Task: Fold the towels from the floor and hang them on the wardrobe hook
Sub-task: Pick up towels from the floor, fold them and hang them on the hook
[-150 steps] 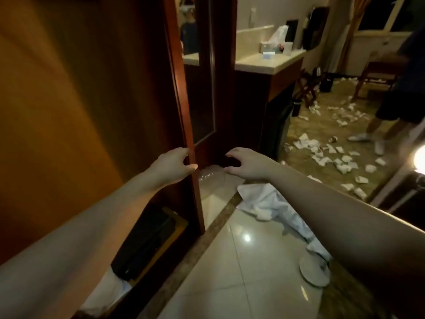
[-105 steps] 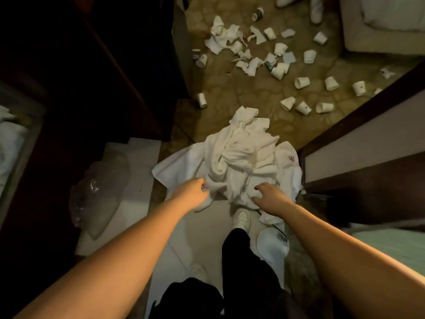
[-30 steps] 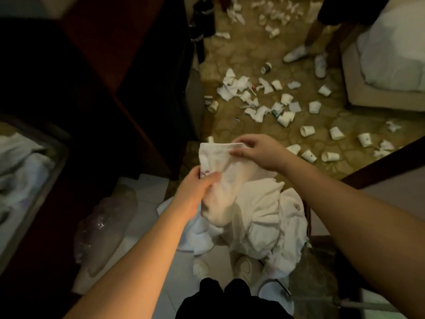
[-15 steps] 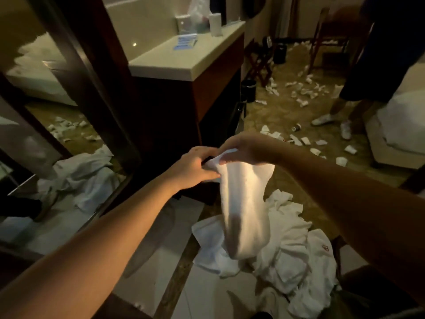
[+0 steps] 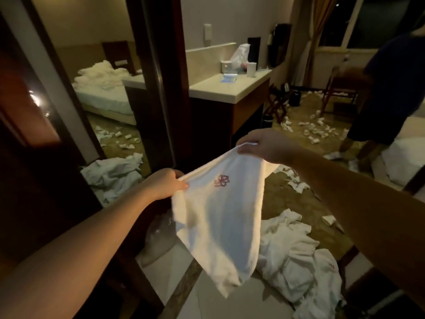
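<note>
From my head camera, I hold a white towel (image 5: pixel 218 217) up in front of me, stretched between both hands. My left hand (image 5: pixel 166 184) pinches its lower corner, thumb on top; my right hand (image 5: pixel 264 146) pinches the higher corner, the fingers behind the cloth hidden. A small red emblem (image 5: pixel 222 180) shows near the top edge. The towel hangs clear above the pile of towels (image 5: pixel 296 261) on the floor, covering part of it. The picture is dim, and the wardrobe door (image 5: pixel 34 157) at my left is mostly dark.
</note>
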The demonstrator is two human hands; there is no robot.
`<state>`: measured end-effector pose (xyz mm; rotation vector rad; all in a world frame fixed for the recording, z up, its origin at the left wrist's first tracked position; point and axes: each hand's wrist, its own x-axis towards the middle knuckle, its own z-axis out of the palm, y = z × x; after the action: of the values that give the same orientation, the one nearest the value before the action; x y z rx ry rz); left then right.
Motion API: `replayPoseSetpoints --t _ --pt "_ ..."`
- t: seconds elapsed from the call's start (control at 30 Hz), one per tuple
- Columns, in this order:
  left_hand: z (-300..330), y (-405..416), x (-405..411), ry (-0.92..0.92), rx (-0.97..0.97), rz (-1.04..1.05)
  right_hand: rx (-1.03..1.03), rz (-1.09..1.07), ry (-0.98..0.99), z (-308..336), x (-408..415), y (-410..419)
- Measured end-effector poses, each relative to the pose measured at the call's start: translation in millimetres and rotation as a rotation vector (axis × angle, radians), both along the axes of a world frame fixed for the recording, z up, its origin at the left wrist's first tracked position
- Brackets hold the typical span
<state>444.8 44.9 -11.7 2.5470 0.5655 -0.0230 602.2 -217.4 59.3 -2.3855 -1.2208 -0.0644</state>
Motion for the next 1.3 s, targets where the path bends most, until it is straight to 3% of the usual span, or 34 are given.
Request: replayPoseSetpoints --t 0.17,0.27,0.6,0.73,0.97,1.3 --pt "22.7 17.3 -106.9 0.059 0.182 0.105 0.008 -0.004 -0.084 14.3 -64.6 3.6" --pt "37.8 19.3 -182.5 0.026 0.189 0.206 -0.030 0.007 -0.159 15.9 -109.0 8.7" --pt "87.9 16.7 -424.3 -0.459 -0.335 0.460 0.012 0.036 -0.208 5.8 -241.0 41.3" --pt "111.0 18.8 -499.8 -0.583 -0.423 0.416 -0.076 0.075 -0.182 5.3 -279.5 61.1" --pt "116.8 39.4 -624.3 -0.878 -0.671 0.497 -0.016 0.168 0.089 7.9 -380.9 96.8" --pt "101.5 47.2 -753.9 -0.939 -0.930 0.678 0.321 0.144 0.416 -29.6 -515.1 119.7"
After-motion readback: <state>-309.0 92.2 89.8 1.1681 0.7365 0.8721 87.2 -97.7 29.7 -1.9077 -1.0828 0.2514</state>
